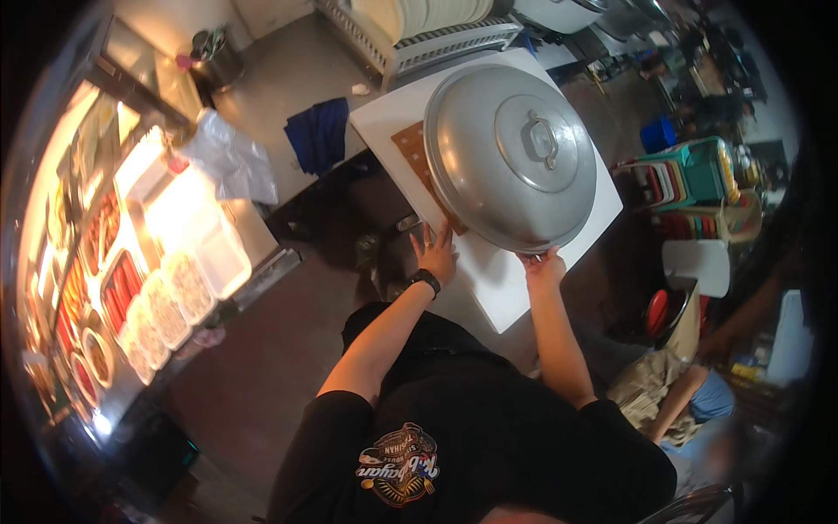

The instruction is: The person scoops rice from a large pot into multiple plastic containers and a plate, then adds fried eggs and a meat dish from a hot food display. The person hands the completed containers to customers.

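Note:
A large domed aluminium lid point(478, 157) with a loop handle on top lies over the white table point(497, 295). What is beneath the lid is hidden. My right hand point(543, 265) grips its near rim, fingers curled at the edge. Fingers spread, my left hand point(437, 259) is at the table's near left edge, its fingertips by the lid's left side and a brown patterned mat point(414, 154). Nothing is held in it. Part of the mat is covered by the lid.
Left, a lit food counter holds clear packed tubs point(186, 285) and a plastic bag point(232, 157). A dark blue cloth point(319, 134) lies on a grey surface. Behind the table stands a plate rack point(452, 49). Stacked plastic chairs point(700, 177) and a seated person point(681, 399) are at right.

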The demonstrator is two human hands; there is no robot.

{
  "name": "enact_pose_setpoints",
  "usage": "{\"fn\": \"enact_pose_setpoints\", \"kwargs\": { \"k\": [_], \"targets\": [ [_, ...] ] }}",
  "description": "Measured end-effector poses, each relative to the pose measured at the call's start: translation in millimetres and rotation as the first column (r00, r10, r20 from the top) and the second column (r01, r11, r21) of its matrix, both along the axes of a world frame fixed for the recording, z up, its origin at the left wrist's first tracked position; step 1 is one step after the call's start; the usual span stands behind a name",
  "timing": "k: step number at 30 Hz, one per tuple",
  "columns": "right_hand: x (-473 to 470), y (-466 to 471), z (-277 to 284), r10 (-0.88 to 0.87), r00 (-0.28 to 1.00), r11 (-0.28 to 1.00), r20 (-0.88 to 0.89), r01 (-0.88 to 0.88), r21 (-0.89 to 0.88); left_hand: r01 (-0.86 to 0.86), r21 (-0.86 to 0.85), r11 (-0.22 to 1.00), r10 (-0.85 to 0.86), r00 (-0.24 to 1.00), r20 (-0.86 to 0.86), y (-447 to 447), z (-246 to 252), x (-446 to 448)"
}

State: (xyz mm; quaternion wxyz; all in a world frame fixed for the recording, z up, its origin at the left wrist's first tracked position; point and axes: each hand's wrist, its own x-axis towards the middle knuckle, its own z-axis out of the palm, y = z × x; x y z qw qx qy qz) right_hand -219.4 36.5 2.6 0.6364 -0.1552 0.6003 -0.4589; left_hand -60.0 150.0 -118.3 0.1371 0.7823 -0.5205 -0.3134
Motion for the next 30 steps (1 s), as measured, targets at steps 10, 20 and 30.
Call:
{"fn": "enact_pose_setpoints", "kwargs": {
  "k": [10,20,30],
  "targets": [
    [96,26,-5,0.174,0.901,0.985,0.398,-0.167,-0.053,-0.036,-0.081,0.996,0.027,0.994,-0.110,65,-25,11],
    [104,4,-40,0.395,0.907,0.896,0.144,-0.346,-0.278,-0.452,0.414,0.791,0.524,0.849,-0.075,361,46,84],
    [118,114,-50,0.884,0.462,0.453,-0.074,-0.885,-0.107,-0.188,0.076,0.979,0.119,0.836,0.536,402,183,210]
  ]
}}
